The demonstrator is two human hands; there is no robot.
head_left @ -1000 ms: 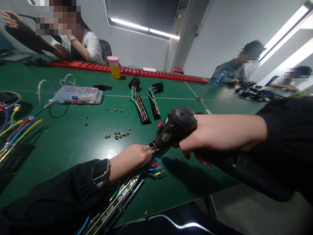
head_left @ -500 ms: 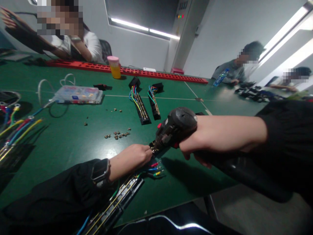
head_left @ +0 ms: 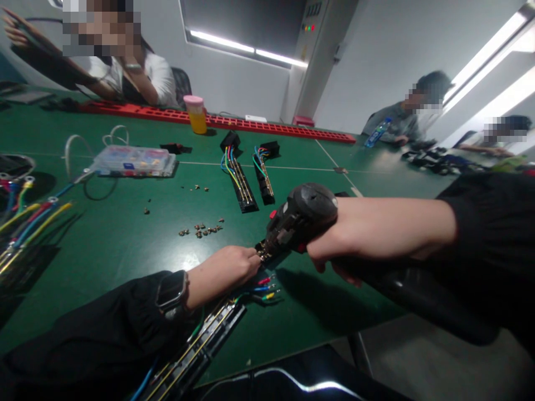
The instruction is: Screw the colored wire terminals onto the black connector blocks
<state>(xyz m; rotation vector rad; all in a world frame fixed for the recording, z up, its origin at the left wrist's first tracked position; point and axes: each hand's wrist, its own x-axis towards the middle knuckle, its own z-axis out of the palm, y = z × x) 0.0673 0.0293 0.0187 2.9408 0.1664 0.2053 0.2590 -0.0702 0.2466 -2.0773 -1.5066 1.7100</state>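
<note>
My right hand (head_left: 338, 239) is wrapped round a black cordless screwdriver (head_left: 301, 214) with red buttons, its nose tilted down to the left. At the nose lies a small black part with brass terminals (head_left: 262, 255), partly covered by the tool. My left hand (head_left: 232, 270) has its fingers closed at that part's near end; what the fingertips pinch is hidden. Below my left wrist lies a long black strip with brass bars (head_left: 204, 340). Red, blue and yellow-green wire ends (head_left: 267, 289) stick out close to my left fingers.
Loose brass screws (head_left: 203, 229) lie left of the tool. Two wired black strips (head_left: 240, 186) rest farther back, beside a clear parts box (head_left: 134, 161). A pink-lidded cup (head_left: 195, 114) stands near a red slotted rail (head_left: 276, 127). Several people sit around the table.
Both my hands and the screwdriver stay almost exactly in place. The person at the far left shifts a raised arm slightly.
</note>
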